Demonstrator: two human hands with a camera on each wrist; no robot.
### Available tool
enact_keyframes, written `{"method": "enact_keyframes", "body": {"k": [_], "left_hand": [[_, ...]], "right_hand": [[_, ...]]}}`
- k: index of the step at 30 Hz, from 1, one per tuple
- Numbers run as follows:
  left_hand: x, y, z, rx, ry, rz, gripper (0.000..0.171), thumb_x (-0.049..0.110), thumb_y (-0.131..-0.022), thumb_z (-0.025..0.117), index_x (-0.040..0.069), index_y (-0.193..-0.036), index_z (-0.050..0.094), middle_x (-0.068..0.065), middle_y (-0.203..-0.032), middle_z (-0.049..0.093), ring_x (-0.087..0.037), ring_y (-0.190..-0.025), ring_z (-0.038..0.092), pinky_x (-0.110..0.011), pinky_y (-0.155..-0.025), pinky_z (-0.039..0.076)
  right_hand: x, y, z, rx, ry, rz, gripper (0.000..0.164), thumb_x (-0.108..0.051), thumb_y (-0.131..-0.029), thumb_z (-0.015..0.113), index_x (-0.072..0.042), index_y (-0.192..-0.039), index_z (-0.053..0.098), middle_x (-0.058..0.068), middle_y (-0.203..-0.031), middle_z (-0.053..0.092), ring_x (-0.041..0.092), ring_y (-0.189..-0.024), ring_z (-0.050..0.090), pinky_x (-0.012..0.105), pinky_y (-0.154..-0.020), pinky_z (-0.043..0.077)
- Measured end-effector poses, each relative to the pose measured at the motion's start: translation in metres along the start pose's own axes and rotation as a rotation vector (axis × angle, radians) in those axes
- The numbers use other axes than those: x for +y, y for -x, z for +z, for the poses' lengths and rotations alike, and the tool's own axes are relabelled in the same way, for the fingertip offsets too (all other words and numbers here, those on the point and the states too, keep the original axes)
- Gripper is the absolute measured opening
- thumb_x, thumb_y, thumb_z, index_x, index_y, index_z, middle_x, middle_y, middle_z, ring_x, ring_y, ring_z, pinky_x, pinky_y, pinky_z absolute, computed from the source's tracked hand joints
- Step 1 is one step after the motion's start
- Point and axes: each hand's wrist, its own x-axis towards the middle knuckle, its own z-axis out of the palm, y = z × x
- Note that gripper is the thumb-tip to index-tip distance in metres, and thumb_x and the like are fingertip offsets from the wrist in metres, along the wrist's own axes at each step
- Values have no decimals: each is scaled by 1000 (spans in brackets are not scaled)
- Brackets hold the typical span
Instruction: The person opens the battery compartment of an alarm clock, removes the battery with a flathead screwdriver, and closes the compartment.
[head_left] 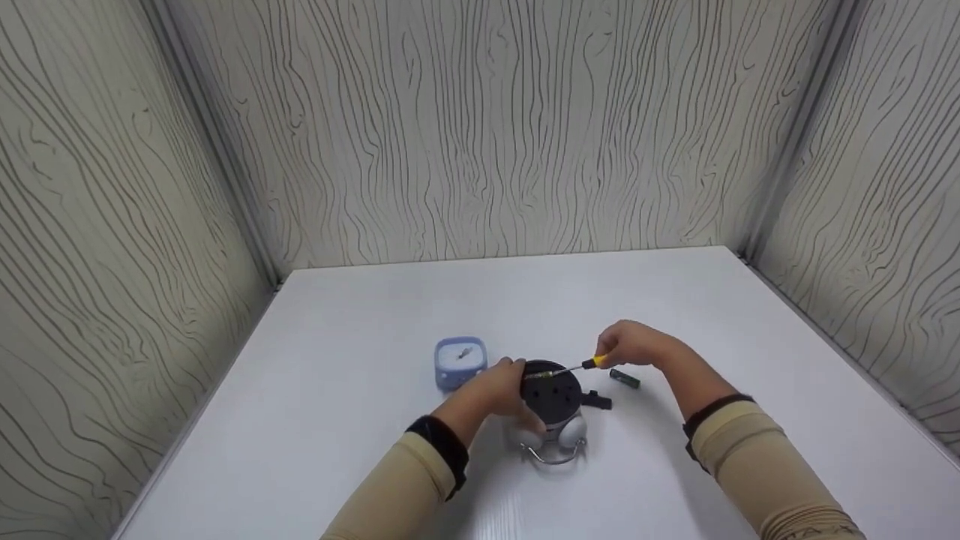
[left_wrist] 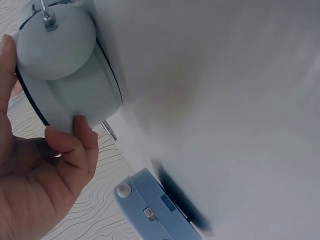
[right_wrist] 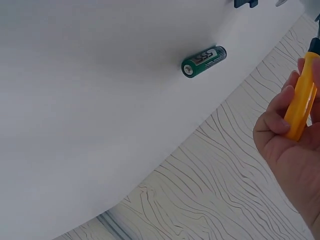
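Observation:
A round white twin-bell alarm clock (head_left: 553, 409) lies face down on the white table (head_left: 675, 300), its dark back upward. My left hand (head_left: 499, 390) grips the clock's side; in the left wrist view my thumb and fingers (left_wrist: 75, 137) wrap around the clock's body (left_wrist: 65, 75). My right hand (head_left: 634, 343) pinches a small screwdriver (head_left: 574, 367) by its yellow handle (right_wrist: 301, 102), and the tip rests on the clock's back. A green battery (head_left: 624, 379) lies by my right hand, also visible as the battery (right_wrist: 203, 61) in the right wrist view.
A square blue clock (head_left: 460, 362) lies to the left of the round one, and the blue clock (left_wrist: 155, 210) shows again near my left palm. A small black cover piece (head_left: 598, 400) rests right of the round clock. Wood-grain walls enclose the table on three sides.

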Motion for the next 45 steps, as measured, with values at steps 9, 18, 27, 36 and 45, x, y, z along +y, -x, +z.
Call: {"method": "enact_keyframes", "body": {"k": [9, 18, 27, 36, 45], "left_hand": [[-5, -5, 5, -3, -41, 14, 116, 55, -44, 85, 9, -139, 36, -9, -126, 48, -25, -113, 50, -40, -96, 41], [-5, -5, 5, -5, -15, 15, 113, 52, -43, 86, 10, -137, 38, -8, -122, 50, -24, -110, 51, -41, -95, 42], [-3, -4, 4, -13, -1, -29, 117, 51, -40, 87, 13, -139, 36, -6, -125, 49, -25, -111, 50, -43, -95, 41], [-3, -4, 4, -3, 1, -20, 112, 50, -41, 87, 12, -136, 40, -4, -117, 51, -22, -105, 52, -41, -92, 43], [-4, -4, 3, -4, -3, -25, 115, 52, -42, 87, 12, -137, 38, -6, -120, 50, -23, -107, 52, -41, -94, 42]], "right_hand": [[20, -2, 10, -44, -156, 61, 4, -11, -81, 66, -10, -85, 67, 1, -77, 58, 17, -70, 47, 28, -58, 36], [24, 0, 10, -81, -139, 42, 3, -11, -83, 65, -10, -85, 66, 2, -76, 55, 20, -70, 48, 29, -58, 38], [22, -3, 7, -78, -78, 29, 4, -12, -82, 66, -12, -86, 66, 2, -80, 58, 19, -74, 49, 30, -61, 39], [22, -3, 6, -68, -49, -24, 4, -10, -83, 65, -12, -85, 67, 1, -80, 58, 18, -75, 49, 31, -64, 42], [18, 1, -3, -42, -62, -28, 5, -10, -82, 65, -12, -84, 69, 3, -81, 60, 19, -76, 50, 31, -68, 43]]}}
